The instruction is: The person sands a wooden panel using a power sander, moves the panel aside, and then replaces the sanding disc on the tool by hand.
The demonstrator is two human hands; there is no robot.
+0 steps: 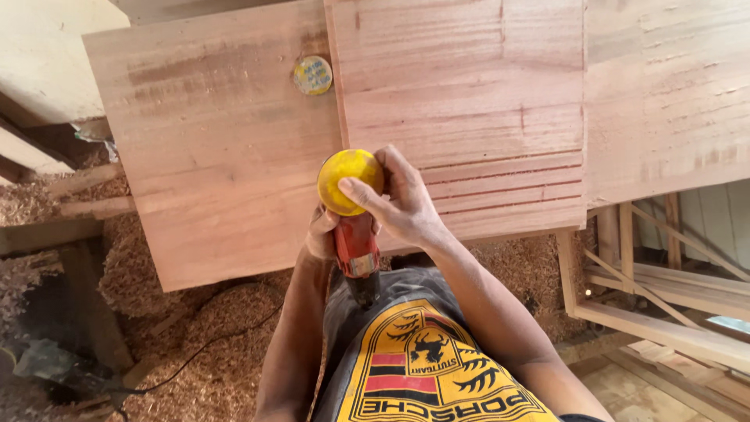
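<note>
Closest to the camera is the person's shirt (422,367), grey with a large yellow crest, and both forearms reach up from it to a power tool (355,234) held against the near edge of a wide wooden board (226,172). That tool has a red body and a round yellow top. Its black cord (226,332) trails down over the sawdust (203,352) on the floor. Left hand (320,234) is wrapped shut round the red body from the left side. Right hand (398,203) lies over the yellow top, its fingers (361,191) clamped across it. Judging by the two-handed hold, the tool looks stiff and fairly weighty, best taken by its body and its knob-like top. A second board (469,94) with scored lines lies beside the first. A small round yellow disc (312,75) rests on the wood further off. Wooden frames (664,289) stand at the right.
</note>
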